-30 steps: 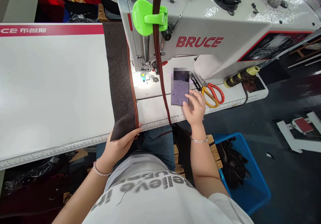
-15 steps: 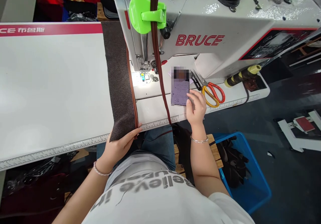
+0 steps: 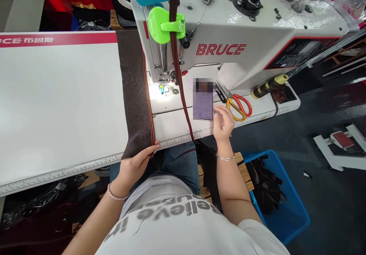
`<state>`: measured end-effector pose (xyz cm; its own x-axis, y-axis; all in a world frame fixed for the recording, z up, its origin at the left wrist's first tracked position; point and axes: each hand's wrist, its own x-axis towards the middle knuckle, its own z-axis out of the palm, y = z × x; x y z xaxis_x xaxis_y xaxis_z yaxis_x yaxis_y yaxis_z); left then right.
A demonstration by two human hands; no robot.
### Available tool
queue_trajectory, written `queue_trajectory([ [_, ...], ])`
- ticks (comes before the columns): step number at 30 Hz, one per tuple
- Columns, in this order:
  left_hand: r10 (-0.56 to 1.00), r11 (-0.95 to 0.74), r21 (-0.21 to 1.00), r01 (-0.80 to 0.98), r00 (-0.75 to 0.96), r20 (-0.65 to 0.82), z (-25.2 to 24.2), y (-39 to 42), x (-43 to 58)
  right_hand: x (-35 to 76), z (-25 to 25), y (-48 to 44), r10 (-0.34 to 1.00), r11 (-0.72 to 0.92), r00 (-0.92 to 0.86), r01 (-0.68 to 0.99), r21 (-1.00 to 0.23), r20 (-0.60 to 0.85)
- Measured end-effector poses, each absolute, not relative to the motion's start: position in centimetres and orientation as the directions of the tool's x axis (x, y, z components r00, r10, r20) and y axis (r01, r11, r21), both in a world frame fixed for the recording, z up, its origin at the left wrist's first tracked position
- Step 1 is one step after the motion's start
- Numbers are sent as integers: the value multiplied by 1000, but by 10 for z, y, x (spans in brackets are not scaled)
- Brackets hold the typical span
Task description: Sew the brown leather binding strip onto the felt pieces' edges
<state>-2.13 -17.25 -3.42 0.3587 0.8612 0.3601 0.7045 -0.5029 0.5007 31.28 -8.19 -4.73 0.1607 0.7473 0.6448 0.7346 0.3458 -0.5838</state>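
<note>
White table extension at left. Left hand at near table edge, fingers curled, pinching near end of dark tweed fabric strip. Strip lies beside sewing machine needle area, long axis running far to near, brown piping along right edge. Brown cord hangs from machine head to near edge. Phone flat on machine bed; right hand just beside, fingers loosely curled, holding nothing. Scissors further right. Judged step: strip lined up at machine, sewing not running; next move calls for right hand back on strip.
</note>
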Motion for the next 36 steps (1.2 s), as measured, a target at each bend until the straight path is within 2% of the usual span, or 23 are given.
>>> queue_trajectory([
  [4,842,-539,535,651,394,369,-19,-181,-26,303,-48,-95,638,360,337,664,-655,693],
  [6,830,-546,614,570,468,304,-9,-186,-29,287,-45,-112,567,370,410,649,-665,715],
  [8,815,-477,743,469,552,175,2,-191,-29,264,-40,-134,599,406,390,605,-685,699],
  [9,797,-416,805,423,596,98,7,-192,-28,251,-37,-146,677,427,338,542,-724,653],
  [11,729,-281,892,353,684,-41,16,-193,-24,225,-32,-165,869,389,165,356,-850,467],
  [13,628,-159,940,303,766,-141,24,-191,-19,204,-31,-177,983,185,-34,185,-965,182],
  [15,551,-46,969,242,815,-177,30,-189,-15,189,-32,-179,975,-104,-195,44,-994,-110],
  [17,515,41,981,189,837,-183,33,-187,-12,181,-34,-175,900,-342,-315,-81,-936,-301],
  [20,500,62,980,192,843,-196,35,-185,-9,175,-31,-163,826,-467,-429,-162,-869,-364],
  [24,471,-40,968,249,859,-201,35,-184,-4,166,-22,-150,862,-345,-414,-56,-937,-292],
  [27,430,-69,964,258,880,-204,33,-186,-8,158,-22,-146,912,-173,-351,139,-975,-211],
  [29,517,-12,984,179,843,-147,31,-190,-14,154,-25,-147,921,-55,-358,273,-960,-155],
  [31,715,36,999,24,698,-42,29,-194,-23,151,-30,-151,883,78,-460,333,-940,-90],
  [33,900,-8,998,-55,435,31,27,-194,-32,148,-34,-159,777,242,-629,334,-911,-24],
  [34,954,-51,999,-10,294,52,26,-192,-36,147,-36,-164,700,329,-714,322,-888,1],
  [36,988,-149,960,237,77,134,22,-184,-41,143,-39,-174,540,489,-841,294,-821,20],
])
